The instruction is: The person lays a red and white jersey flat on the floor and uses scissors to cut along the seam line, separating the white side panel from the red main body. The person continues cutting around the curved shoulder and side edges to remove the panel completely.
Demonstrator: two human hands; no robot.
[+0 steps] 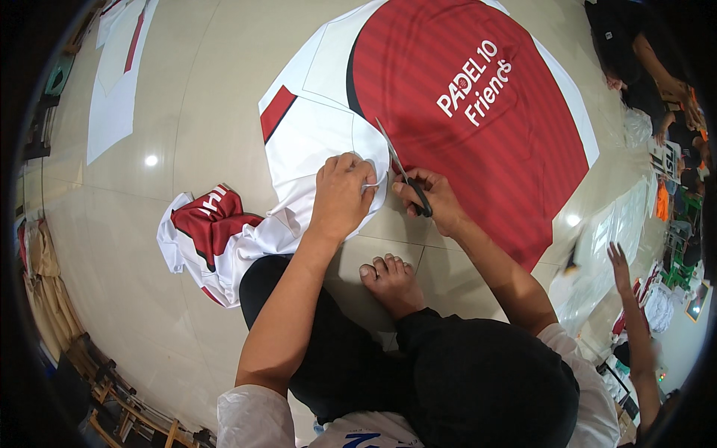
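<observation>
My right hand (435, 200) is closed on the black handles of a pair of scissors (398, 160). Their blades point up and to the left, lying along the edge between red and white cloth. Bunched in my closed left hand (343, 193) is white fabric (310, 145), left of the blades. This fabric carries thin printed outlines and a small red patch edged in black. Spread on the floor beyond the scissors is a large red printed fabric panel (463, 97) with white lettering and faint stripes. My fingers partly hide the scissor handles.
A crumpled red and white piece of fabric (216, 220) lies at my left knee. Another white piece (116, 108) is flat on the tiled floor (202, 89) at far left. My bare foot (393, 282) stands near the cloth. Other people (642, 67) and clear plastic sheeting (605, 246) are at right.
</observation>
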